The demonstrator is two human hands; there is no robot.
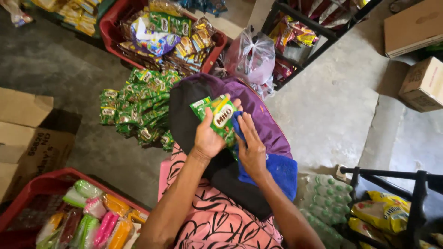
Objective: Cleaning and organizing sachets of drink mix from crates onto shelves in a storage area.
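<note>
Green sachets (217,116), a small stack, pinched in the left hand (207,138), fingers (199,125) curled shut around the lower edge, thumb across the front. Right hand (251,150) alongside, fingers (244,127) spread flat, touching the stack's side and a blue cloth (281,170). Beneath both, a purple and black bag (263,120) over a lap in pink patterned fabric (217,221). Further left on the floor, a heap of green packets (138,110); beyond, a red crate (110,23) full of snacks.

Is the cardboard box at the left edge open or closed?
Open: the cardboard box has its flaps raised, showing a dark interior.
</note>
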